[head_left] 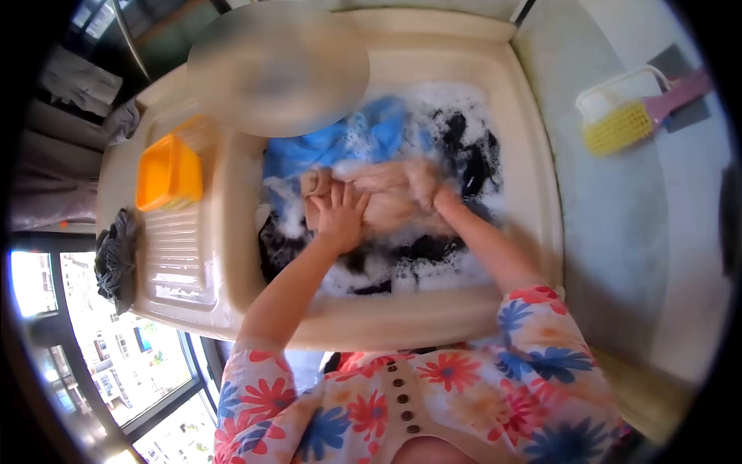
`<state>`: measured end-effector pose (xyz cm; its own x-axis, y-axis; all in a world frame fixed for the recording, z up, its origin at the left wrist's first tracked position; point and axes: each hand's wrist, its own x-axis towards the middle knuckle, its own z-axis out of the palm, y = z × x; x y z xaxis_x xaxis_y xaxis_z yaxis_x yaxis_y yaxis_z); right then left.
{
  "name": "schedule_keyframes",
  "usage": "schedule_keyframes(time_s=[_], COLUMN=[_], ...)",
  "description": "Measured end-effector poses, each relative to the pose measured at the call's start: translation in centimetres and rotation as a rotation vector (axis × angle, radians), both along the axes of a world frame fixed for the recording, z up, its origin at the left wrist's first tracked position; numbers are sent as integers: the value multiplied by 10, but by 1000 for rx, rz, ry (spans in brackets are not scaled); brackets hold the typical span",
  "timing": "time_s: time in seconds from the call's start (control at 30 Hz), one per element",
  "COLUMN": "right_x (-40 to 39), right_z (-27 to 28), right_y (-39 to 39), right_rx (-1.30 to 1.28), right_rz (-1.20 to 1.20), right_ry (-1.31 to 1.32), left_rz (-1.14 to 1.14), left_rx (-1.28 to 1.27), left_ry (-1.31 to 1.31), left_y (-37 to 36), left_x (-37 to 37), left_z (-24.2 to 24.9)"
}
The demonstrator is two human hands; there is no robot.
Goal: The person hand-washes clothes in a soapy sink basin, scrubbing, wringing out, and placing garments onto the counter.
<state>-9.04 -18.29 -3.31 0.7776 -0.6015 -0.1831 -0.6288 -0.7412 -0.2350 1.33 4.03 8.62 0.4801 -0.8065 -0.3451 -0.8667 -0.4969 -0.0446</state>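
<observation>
A beige cloth (386, 193) lies wet in the soapy water of a beige sink basin (533, 178). My left hand (340, 216) presses on its left part with the fingers spread. Around the cloth's right end my right hand (433, 189) is closed, somewhat blurred. Behind the cloth a blue garment (332, 151) floats among suds. Dark clothes (471, 155) are soaking at the right, and more dark fabric shows below the beige cloth.
An orange basket (166, 174) stands on the ribbed washboard (174, 251) at the left. Dark crumpled cloth (116, 259) hangs over the sink's left edge. A yellow-bristled brush (626, 127) with a pink handle is at the upper right. A blurred oval covers the upper left.
</observation>
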Motion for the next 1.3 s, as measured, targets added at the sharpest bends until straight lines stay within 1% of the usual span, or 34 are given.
schedule_keyframes(time_s=[0.07,0.17,0.2,0.23,0.27,0.33,0.37,0.4,0.43,0.47,0.53,0.57,0.6,0.63,0.67,0.7,0.73,0.8,0.83,0.87,0.9,0.93,0.97,1.03,1.07,1.1,1.13,1.17,1.23,1.3], right_x=[11,5,1,-3,-8,-13,-10,-7,-7,-6,2,5,7,9,11,14,14,15,17,19,21,23,24,14,2,7,2,8,11,7], right_z=[12,41,60,82,111,184,221,278,313,328,384,402,415,429,440,445,435,402,372,332,284,231,205,92,29,31,44,100,150,205], right_y=[-2,1,2,1,1,0,-3,12,20,11,22,11,11,10,22,30,27,32,35,36,28,25,34,30,16,29,28,52,36,23], right_rx=[124,235,268,295,326,305,658,698,747,663,685,192,112,31,371,711,658,322,403,486,504,391,272,95,83,71,49,27,111,273], right_rz=[6,76,92,78,34,19,-146,-84,-12,152,232,408,448,485,393,287,238,307,286,262,254,282,273,318,193,68,69,73,282,241], right_ry=[181,292,302,251,120,-324,-463,-524,-665,-808,-969,-885,-886,-889,-992,-1073,-1039,-845,-784,-721,-588,-523,-268,-160,-151,-147,-67,14,178,-101], left_rz=[5,49,106,167,227,63,-20,3,23,43,42,39,74,129,188,248,247,355,410,407,407,407,379,330,315,318,318,313,325,313], left_rx=[57,204,170,130,91,-124,-230,-285,-337,-385,-670,-816,-858,-897,-935,-973,-987,-888,-836,-806,-780,-751,-735,-705,-703,-709,-711,-709,-714,-760], left_ry=[35,170,248,329,411,464,485,545,607,672,907,1023,1036,1119,1203,1287,1101,1024,985,960,933,905,881,836,812,820,829,849,880,907], left_y=[-11,-22,-22,-20,-18,-6,0,3,6,11,16,18,19,20,20,21,24,33,36,38,41,43,42,38,36,35,35,37,37,36], left_x=[11,23,26,30,32,43,47,50,52,51,50,50,46,46,46,48,49,52,53,53,52,53,54,52,51,53,54,50,52,53], left_z=[-31,-37,-36,-34,-32,-12,2,15,29,39,55,65,81,80,78,75,71,64,61,57,54,49,44,32,27,25,24,23,36,49])
